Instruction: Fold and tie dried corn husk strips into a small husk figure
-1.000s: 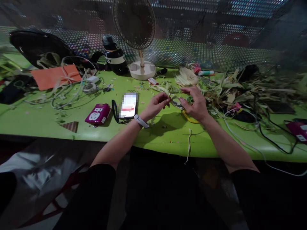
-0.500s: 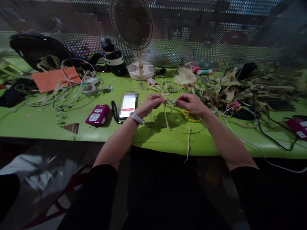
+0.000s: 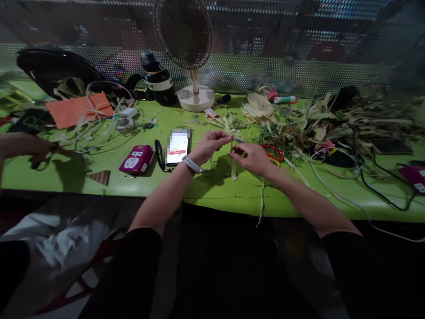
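Note:
My left hand [image 3: 214, 144], with a pale watch band on its wrist, pinches the top of a pale husk strip [image 3: 233, 170] that hangs down over the green table. Close beside it on the right is my right hand [image 3: 250, 157], its fingers curled near the strip; what they hold, if anything, is too small to make out. Scissors with red and yellow handles [image 3: 277, 153] lie beyond my right hand, partly hidden by it. Another thin strip [image 3: 262, 201] hangs over the table's front edge.
Left of my hands lie a phone [image 3: 178, 146] and a purple power socket [image 3: 137, 159]. A fan [image 3: 195, 98] and a black bottle [image 3: 159, 84] stand behind. Husks [image 3: 308, 126] are heaped at the right, near cables. Another person's hand [image 3: 33, 146] is at the far left.
My right hand has moved slightly left and down, closer to the hanging strip. The scissors' handles now show red as well as yellow. Another person's hand has come in at the far left.

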### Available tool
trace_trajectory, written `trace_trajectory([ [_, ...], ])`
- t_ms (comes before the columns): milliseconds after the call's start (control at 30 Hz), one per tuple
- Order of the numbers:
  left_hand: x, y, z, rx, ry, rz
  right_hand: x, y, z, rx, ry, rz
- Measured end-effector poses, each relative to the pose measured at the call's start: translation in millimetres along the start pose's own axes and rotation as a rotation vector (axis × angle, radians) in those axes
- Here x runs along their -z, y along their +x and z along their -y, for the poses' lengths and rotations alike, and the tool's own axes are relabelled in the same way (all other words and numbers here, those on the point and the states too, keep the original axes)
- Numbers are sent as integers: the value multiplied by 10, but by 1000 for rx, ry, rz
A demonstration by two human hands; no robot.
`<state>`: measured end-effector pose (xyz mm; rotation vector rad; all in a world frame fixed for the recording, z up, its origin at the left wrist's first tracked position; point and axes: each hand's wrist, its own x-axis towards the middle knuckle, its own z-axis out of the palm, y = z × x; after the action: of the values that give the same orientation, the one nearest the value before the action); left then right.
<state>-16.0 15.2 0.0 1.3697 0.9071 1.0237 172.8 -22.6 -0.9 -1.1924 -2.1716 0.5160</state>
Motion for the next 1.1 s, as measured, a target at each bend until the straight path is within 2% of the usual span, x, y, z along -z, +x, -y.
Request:
trace_trajectory([
  [100, -10, 19, 44, -4, 24, 18, -126, -16, -14, -42, 96, -10],
  [167, -15, 36, 57, -35, 78, -1, -145, -11, -39, -88, 249, -15],
  [267, -30, 35, 36, -185, 249, -202, -129, 9, -91, -213, 503, 25],
  [333, -50, 9, 4, -275, 356, -348, -117, 21, -127, -258, 555, 27],
  [367, -64, -9, -11, -278, 376, -361, -114, 24, -141, -256, 546, 15],
  [400, -80, -27, -23, -245, 367, -317, -110, 24, -150, -245, 528, 5],
  [500, -127, -62, -30, -64, 255, -89, -94, 12, -148, -203, 442, 22],
  [533, -138, -64, -22, -25, 224, -54, -86, 6, -139, -188, 395, 28],
  [900, -145, -32, 39, 34, 57, -135, -78, -15, -137, 22, -145, 50],
  [1000, -158, -40, 43, 50, 36, -169, -63, -30, -130, 107, -291, -6],
  [1100, -158, -36, 67, 29, 95, -197, -27, -30, -102, 188, -401, -145],
])
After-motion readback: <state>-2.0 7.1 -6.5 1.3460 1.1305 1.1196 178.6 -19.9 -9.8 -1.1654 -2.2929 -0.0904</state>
